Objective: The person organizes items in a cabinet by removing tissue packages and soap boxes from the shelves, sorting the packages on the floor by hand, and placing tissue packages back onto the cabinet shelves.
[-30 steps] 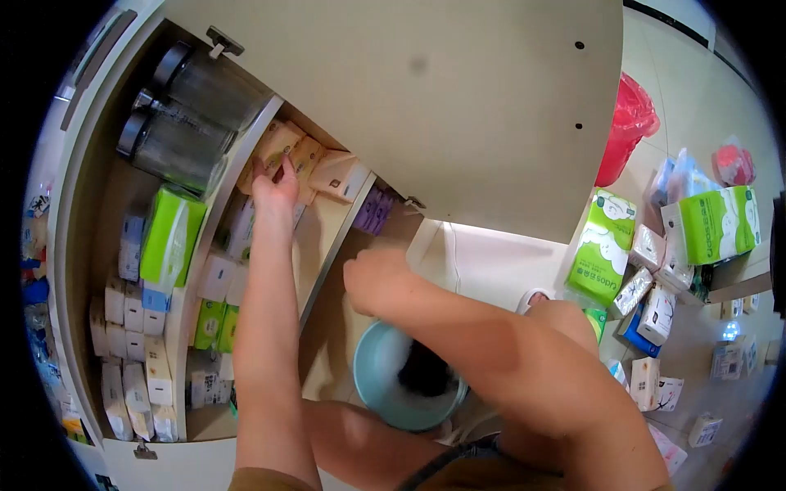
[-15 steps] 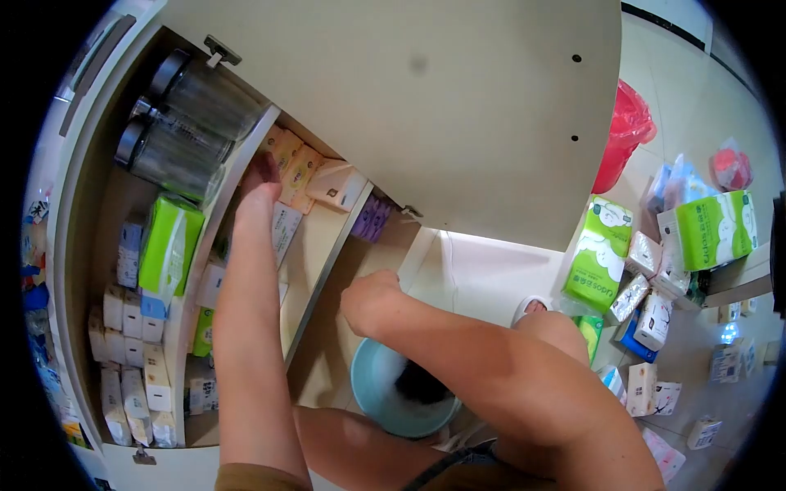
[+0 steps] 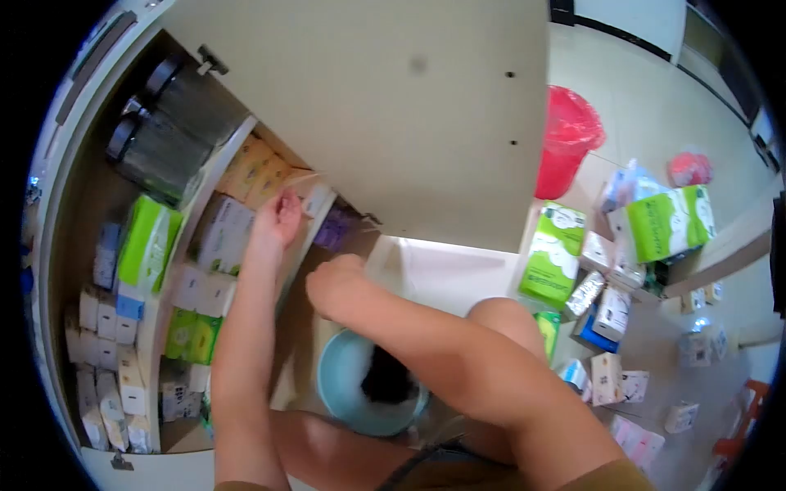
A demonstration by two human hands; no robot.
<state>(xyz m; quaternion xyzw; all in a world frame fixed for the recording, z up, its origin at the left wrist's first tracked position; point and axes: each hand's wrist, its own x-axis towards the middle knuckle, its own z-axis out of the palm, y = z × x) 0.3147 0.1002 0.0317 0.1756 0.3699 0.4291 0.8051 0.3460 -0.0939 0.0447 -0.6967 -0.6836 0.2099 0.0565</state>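
My left hand (image 3: 282,218) is over the front edge of the middle cabinet shelf, palm turned up and fingers loosely apart. Just beyond its fingertips lies a white tissue pack (image 3: 308,186); whether they touch I cannot tell. Orange tissue packs (image 3: 254,170) sit behind it, and a white-and-grey tissue pack (image 3: 223,233) is to its left. My right hand (image 3: 334,285) is curled closed by the lower part of the cabinet, above a light blue basin (image 3: 334,380). Its fingertips are hidden, along with anything in them. A dark, wet-looking item (image 3: 388,378) lies in the basin.
The open cabinet door (image 3: 393,123) stands ahead. Glass jars (image 3: 155,159) with dark lids and green packs (image 3: 151,244) fill the left shelf. Purple packs (image 3: 332,229) sit low. On the right floor are a red bin (image 3: 565,147), green tissue packs (image 3: 554,255) and several small packs.
My left hand has drawn back from the orange packs toward the shelf's front, near the white pack. The view has shifted slightly; my right hand stays curled.
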